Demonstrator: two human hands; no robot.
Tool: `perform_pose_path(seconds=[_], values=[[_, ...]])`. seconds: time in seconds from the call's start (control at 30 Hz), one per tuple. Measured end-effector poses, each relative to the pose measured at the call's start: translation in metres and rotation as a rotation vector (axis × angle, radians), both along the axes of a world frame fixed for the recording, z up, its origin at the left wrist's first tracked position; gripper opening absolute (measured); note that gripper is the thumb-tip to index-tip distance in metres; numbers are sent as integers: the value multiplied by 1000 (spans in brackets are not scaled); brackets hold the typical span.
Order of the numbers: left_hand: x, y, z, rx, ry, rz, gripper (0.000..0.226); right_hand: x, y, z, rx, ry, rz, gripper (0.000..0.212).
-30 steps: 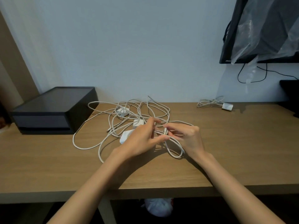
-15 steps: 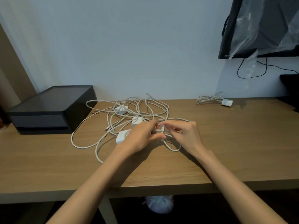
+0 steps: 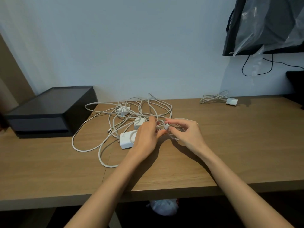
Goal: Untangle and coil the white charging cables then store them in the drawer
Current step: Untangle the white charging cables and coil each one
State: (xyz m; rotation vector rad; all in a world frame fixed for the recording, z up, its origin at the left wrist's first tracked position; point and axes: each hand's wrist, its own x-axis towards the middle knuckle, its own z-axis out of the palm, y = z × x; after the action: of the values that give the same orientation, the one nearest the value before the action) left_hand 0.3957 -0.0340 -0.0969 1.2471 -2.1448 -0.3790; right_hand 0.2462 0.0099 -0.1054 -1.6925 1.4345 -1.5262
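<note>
A tangle of white charging cables (image 3: 115,122) with three white adapters lies on the wooden desk (image 3: 230,145); the largest adapter (image 3: 125,139) is nearest me. My left hand (image 3: 146,137) grips a cable loop just right of that adapter. My right hand (image 3: 187,134) pinches the cable's white plug end (image 3: 167,126) between thumb and fingers, close against my left hand. A black drawer box (image 3: 49,111) stands at the desk's back left, its drawer closed.
A separate coiled white cable with adapter (image 3: 218,98) lies at the back right by the wall. A black screen (image 3: 263,25) covered in plastic hangs top right with black wires below. A dark object (image 3: 296,83) sits at the far right edge.
Both hands have drawn the cable loop in tighter, so the loop hanging below them has shrunk. The plug end now stands up between my fingers.
</note>
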Motion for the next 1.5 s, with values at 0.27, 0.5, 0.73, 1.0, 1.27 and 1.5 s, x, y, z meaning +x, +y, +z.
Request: perform_pose_path(seconds=[0.27,0.5,0.73,1.0,1.27,1.5], values=[[3,0,4,38,15,-55,36,1,-9,-2,21,-10,-69,16],[14,-10,13,144,42,-147,12,2,-12,-5,-54,116,-170,21],[21,-15,10,120,140,-155,13,9,-8,-3,-41,123,-175,21],[23,-15,8,127,211,-144,15,15,-9,-4,-7,47,-185,15],[17,-20,7,85,183,88,20,34,-19,-10,-324,512,-341,21],[20,-22,5,263,411,85,21,34,-25,-12,-153,208,-182,28]])
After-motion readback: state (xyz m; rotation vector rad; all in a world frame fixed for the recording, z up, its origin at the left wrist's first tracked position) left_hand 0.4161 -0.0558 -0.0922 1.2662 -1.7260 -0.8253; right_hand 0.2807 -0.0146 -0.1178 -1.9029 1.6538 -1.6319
